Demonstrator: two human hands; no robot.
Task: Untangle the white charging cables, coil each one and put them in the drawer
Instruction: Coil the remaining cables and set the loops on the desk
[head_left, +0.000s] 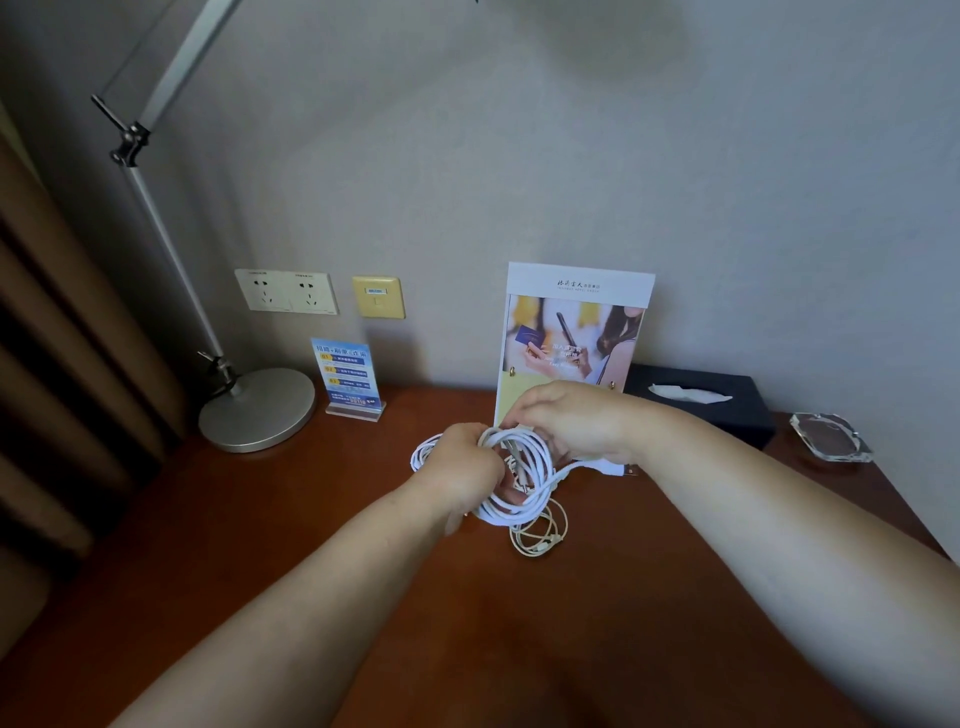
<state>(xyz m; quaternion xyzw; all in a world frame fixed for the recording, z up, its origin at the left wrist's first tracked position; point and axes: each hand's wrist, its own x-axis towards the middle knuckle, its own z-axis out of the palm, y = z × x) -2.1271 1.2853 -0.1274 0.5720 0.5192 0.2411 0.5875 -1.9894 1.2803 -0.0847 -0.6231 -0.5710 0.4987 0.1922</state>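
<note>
A: How do the hands sit?
B: Both forearms reach forward over the counter (519, 623). The left hand (462, 457) is fisted round the white cables (540, 460). The right hand (566, 421), just behind it, bends its fingers down and pinches a strand on top.
A: And the cables?
B: They're a loose tangle of overlapping loops, mid-counter between the hands. A thinner cream cable (540, 538) dangles beneath, and one plug end pokes out under the right wrist.
</note>
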